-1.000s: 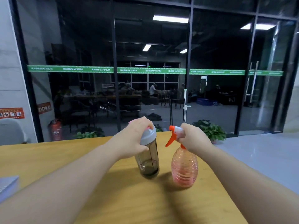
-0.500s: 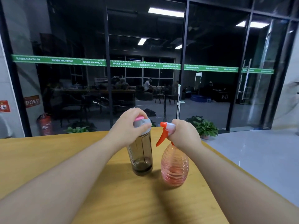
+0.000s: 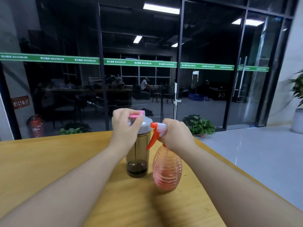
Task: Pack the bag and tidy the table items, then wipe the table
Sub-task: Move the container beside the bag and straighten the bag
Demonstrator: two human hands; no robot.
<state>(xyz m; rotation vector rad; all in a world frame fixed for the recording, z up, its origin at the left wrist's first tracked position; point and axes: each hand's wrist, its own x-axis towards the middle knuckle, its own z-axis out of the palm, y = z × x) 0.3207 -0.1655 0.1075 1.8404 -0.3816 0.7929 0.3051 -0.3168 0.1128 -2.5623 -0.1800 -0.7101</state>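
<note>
A smoky brown drinking bottle (image 3: 137, 163) with a grey lid and a pink loop stands upright on the wooden table (image 3: 49, 161). My left hand (image 3: 126, 126) grips its lid from above, fingers around the pink loop. Right beside it stands a pink ribbed spray bottle (image 3: 166, 169) with an orange trigger and white head. My right hand (image 3: 177, 135) is wrapped around that spray head. Both bottles appear to rest on the tabletop, close together, near the far right corner. No bag or cloth is in view.
The table's far edge runs just behind the bottles and its right edge slants down to the lower right. Beyond are a glass wall, potted plants (image 3: 200, 126) on the floor, and a red fire extinguisher (image 3: 35, 126) at left.
The view has swung right and up; the book at the left edge has left the view. My left hand's fingers have shifted from covering the lid to holding the pink loop. Both bottles stay put.
</note>
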